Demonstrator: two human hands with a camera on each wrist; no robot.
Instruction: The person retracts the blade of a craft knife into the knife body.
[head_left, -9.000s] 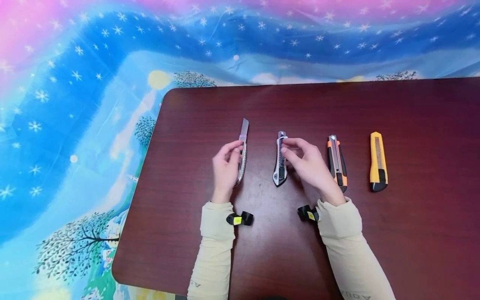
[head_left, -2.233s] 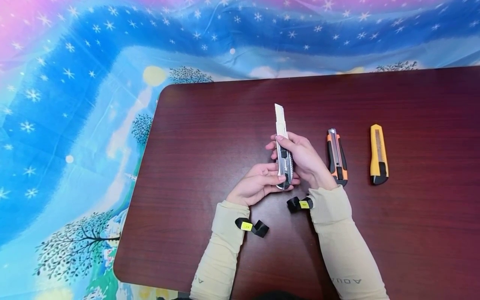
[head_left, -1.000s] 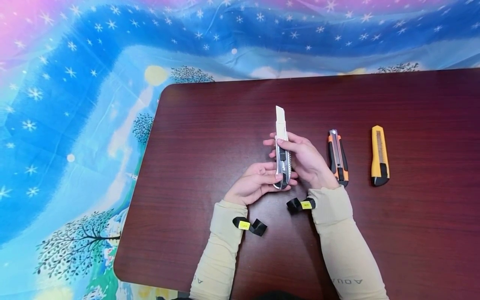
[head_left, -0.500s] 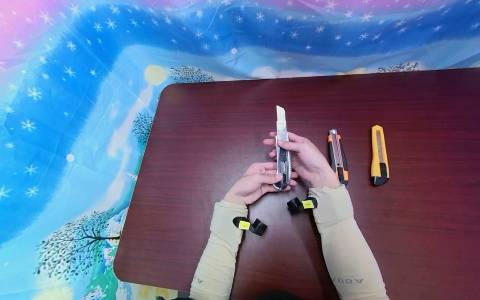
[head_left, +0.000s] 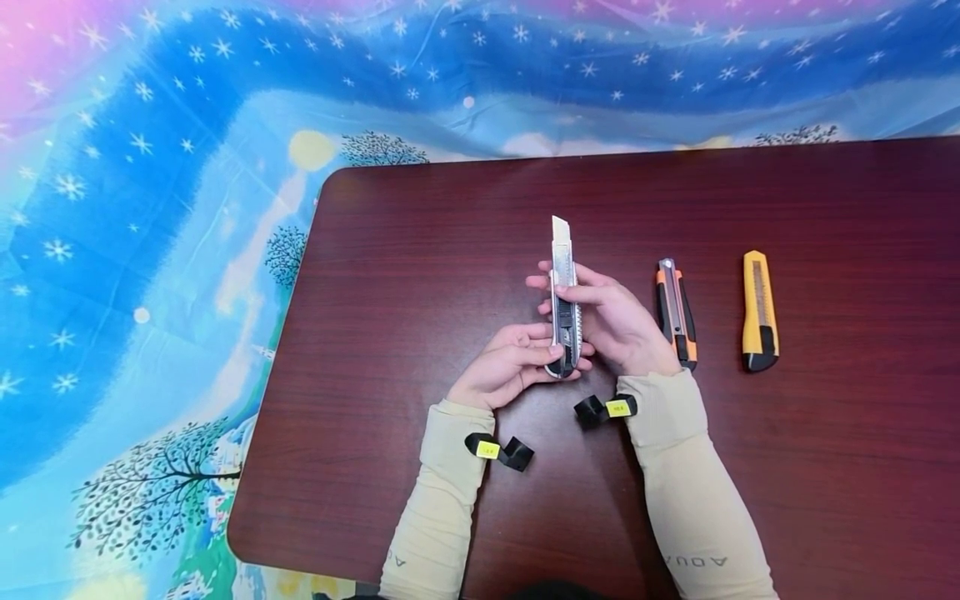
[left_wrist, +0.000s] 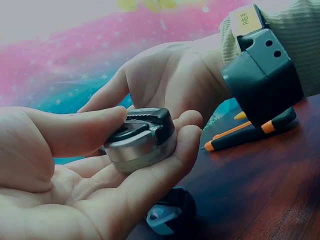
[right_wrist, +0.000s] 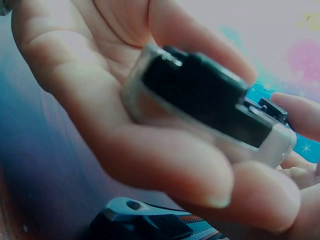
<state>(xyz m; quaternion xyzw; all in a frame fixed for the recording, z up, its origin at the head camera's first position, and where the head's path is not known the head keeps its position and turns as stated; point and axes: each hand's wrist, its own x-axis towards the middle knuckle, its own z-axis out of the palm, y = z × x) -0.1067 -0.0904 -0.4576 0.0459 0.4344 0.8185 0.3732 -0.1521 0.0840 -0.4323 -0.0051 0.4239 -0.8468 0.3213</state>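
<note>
Both hands hold a silver snap-off utility knife (head_left: pixel 566 271) above the table, its blade pointing away and partly extended. My left hand (head_left: pixel 502 362) grips the butt end, thumb on top and fingers underneath. Around the middle of the handle curls my right hand (head_left: pixel 618 317), its thumb just beyond the black slider. The left wrist view shows the knife's rounded butt (left_wrist: pixel 140 147) between thumb and fingers; in the right wrist view its dark slider side (right_wrist: pixel 195 85) is close and blurred. A second silver-and-black utility knife (right_wrist: pixel 150 220) lies underneath, hidden in the head view.
On the dark red table (head_left: pixel 375 275), right of the hands, lie an orange-and-black utility knife (head_left: pixel 677 312) and a yellow one (head_left: pixel 760 308) with a black end. A snowflake-patterned cloth (head_left: pixel 247 175) hangs behind and left of the table. Each wrist wears a black camera mount.
The silver knife was lifted from the table and moved right into both hands. Over the last second its blade has drawn slightly back into the handle, the slider shifting toward the butt.
</note>
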